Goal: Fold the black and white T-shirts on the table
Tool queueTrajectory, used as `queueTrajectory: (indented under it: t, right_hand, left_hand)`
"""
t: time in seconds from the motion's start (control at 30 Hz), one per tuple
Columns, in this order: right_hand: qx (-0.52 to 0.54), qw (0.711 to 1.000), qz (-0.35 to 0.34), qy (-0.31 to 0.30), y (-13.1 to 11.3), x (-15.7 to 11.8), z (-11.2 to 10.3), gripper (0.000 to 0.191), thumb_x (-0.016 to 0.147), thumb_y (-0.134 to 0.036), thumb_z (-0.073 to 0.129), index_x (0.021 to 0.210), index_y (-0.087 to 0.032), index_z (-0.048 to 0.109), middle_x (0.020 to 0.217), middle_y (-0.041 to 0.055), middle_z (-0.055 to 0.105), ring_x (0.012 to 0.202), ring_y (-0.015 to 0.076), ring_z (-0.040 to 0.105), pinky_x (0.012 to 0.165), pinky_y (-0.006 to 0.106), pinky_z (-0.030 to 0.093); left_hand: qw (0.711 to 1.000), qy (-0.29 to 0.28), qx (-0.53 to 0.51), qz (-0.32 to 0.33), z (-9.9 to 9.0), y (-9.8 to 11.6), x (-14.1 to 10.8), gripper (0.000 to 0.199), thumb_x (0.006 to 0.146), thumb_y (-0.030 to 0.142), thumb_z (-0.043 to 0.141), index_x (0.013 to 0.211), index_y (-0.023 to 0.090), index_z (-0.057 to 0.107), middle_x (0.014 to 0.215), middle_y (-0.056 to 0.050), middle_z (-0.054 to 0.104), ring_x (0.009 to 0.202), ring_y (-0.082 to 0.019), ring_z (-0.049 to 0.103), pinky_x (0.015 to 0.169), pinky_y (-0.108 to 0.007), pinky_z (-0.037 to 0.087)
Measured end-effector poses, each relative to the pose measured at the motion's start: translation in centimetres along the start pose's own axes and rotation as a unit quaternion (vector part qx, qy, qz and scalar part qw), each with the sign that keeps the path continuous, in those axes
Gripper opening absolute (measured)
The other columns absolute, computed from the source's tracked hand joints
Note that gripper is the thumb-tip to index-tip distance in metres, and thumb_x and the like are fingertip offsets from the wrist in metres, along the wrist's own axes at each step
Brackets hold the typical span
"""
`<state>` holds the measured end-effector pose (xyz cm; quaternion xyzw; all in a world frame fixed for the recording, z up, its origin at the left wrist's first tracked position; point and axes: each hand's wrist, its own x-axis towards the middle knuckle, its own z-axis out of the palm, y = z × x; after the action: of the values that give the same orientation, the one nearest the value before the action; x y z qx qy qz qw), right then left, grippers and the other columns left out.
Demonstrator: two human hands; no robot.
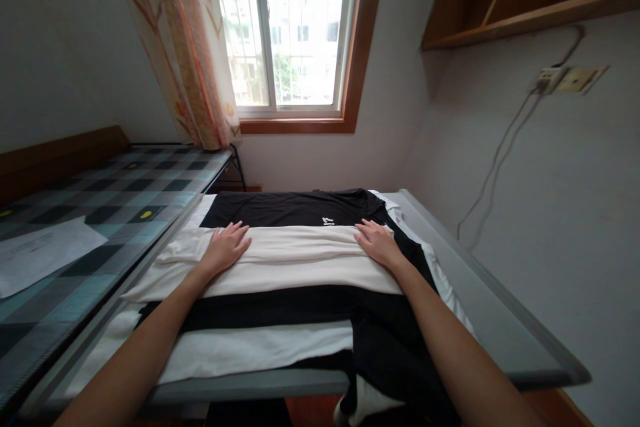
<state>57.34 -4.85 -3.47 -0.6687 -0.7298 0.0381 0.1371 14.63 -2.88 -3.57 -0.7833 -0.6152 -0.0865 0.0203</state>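
Black and white clothing lies spread over a grey table. My left hand [229,244] rests with fingers spread on the left part of a white fabric panel [300,260]. On the right end of the same panel lies my right hand [376,240], also flat with fingers apart. Beyond my fingertips is a black section [280,208] with small white lettering [327,221]. Nearer to me runs a black band [270,307], then a white strip [260,350]. Black cloth [395,353] hangs over the front edge on the right. Whether this is one garment or more, I cannot tell.
The grey table [515,320] has a raised rim. At left stands a bed with a checked mattress [175,170] and a paper sheet [45,253]. A window [290,33] with a curtain [185,47] is ahead. A wall outlet [550,80] with cable and a shelf [530,17] are at right.
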Motion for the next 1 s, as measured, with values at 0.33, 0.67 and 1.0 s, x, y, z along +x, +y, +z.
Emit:
queueTrajectory:
  t: [0.33, 0.67, 1.0]
  right_hand:
    - [0.002, 1.000, 0.000, 0.002, 0.09, 0.01, 0.12, 0.048, 0.096, -0.041, 0.040, 0.134, -0.018, 0.058, 0.148, 0.0107, 0.045, 0.138, 0.0280, 0.037, 0.115, 0.044, 0.024]
    - [0.002, 1.000, 0.002, -0.004, 0.16, 0.09, 0.20, 0.049, 0.096, -0.042, 0.039, 0.134, -0.019, 0.058, 0.149, 0.0103, 0.045, 0.139, 0.0286, 0.036, 0.114, 0.045, 0.024]
    - [0.003, 1.000, 0.001, -0.005, 0.12, 0.07, 0.11, 0.048, 0.096, -0.041, 0.040, 0.134, -0.019, 0.058, 0.149, 0.0105, 0.045, 0.139, 0.0284, 0.037, 0.114, 0.045, 0.024]
  left_hand:
    - [1.000, 0.001, -0.003, -0.001, -0.01, 0.02, -0.02, 0.052, 0.095, 0.043, 0.035, 0.137, 0.018, 0.053, 0.148, -0.013, 0.045, 0.141, -0.032, 0.034, 0.112, -0.055, 0.025]
    - [1.000, 0.010, 0.000, 0.001, 0.26, -0.14, 0.01, 0.051, 0.095, 0.043, 0.036, 0.137, 0.020, 0.054, 0.148, -0.012, 0.046, 0.140, -0.032, 0.035, 0.112, -0.055, 0.026]
    - [1.000, 0.012, 0.002, 0.005, 0.44, -0.33, 0.07, 0.052, 0.095, 0.044, 0.035, 0.137, 0.019, 0.054, 0.147, -0.012, 0.046, 0.140, -0.032, 0.035, 0.112, -0.055, 0.027]
